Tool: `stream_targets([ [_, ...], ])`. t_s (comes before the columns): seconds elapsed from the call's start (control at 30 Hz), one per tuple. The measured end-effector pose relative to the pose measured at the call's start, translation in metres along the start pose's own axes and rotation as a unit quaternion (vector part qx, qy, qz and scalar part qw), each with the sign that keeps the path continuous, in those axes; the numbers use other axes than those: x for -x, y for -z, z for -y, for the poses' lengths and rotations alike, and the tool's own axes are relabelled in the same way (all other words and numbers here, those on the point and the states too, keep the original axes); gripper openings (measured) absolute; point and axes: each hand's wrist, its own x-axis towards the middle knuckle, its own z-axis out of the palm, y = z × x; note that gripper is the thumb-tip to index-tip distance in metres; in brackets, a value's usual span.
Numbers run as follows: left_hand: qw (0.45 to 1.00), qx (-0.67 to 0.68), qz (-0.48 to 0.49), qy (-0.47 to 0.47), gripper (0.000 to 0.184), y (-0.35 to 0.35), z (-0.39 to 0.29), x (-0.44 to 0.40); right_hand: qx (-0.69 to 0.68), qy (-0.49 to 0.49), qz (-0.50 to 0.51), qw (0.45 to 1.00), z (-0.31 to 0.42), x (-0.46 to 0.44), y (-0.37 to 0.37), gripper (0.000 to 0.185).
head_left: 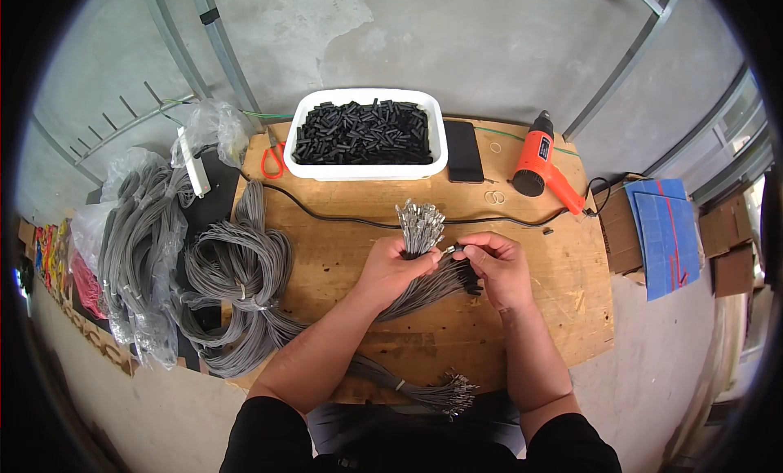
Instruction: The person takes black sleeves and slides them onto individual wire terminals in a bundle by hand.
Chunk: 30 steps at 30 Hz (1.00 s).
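A wooden table (571,310) is extending beneath the left hand (393,269) and the right hand (499,269). Coils of grey cable (241,265) are lying to the left of the left hand. A white tub (371,173), filled with short black tubes (359,134), is standing beyond the hands, mostly on the left hand's side. An orange heat gun (536,155) is resting beyond the right hand and to its right. The left hand is curling closed around a wire bundle (422,227), its metal ends protruding upward from the grip. A second bundle (408,389) is lying between the hands and the wearer's body, its metal ends pointing rightward. A black phone (465,152) is lying beyond the hands, between tub and heat gun. Red-handled scissors (273,159) are lying beyond the left hand, beside the tub. Pale rings (494,197) are lying beyond the right hand. The right hand, nearly closed, is pinching a small black sleeve (458,249) near the left hand's fingertips, beside a metal terminal (448,250); whether the sleeve is enclosing it cannot be told.
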Motion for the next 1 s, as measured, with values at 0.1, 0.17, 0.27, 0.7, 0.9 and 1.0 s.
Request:
stream_targets([
  [0.1, 0.999, -0.038, 0.009, -0.004, 0.007, 0.001, 0.001, 0.000, 0.010, -0.020, 0.002, 1.000, -0.002, 0.000, 0.002, 0.019],
  [0.17, 0.998, -0.059, 0.011, -0.005, 0.007, 0.002, 0.001, 0.000, -0.001, 0.015, -0.007, 1.000, -0.001, 0.000, -0.003, 0.019],
  [0.27, 0.996, -0.093, 0.009, 0.005, 0.008, 0.003, 0.001, 0.000, -0.001, 0.047, -0.042, 0.998, -0.004, -0.001, -0.009, 0.015],
  [0.7, 0.992, -0.127, 0.011, 0.006, 0.008, 0.006, 0.005, -0.001, -0.009, 0.046, -0.033, 0.998, -0.008, -0.002, -0.004, 0.010],
  [0.9, 0.992, -0.126, 0.016, -0.002, 0.007, 0.006, 0.004, -0.001, -0.015, 0.032, -0.025, 0.999, -0.005, -0.001, -0.006, 0.011],
  [1.0, 0.991, -0.130, 0.017, -0.006, 0.007, 0.005, 0.004, -0.002, -0.012, 0.023, -0.008, 1.000, -0.006, 0.000, -0.005, 0.011],
])
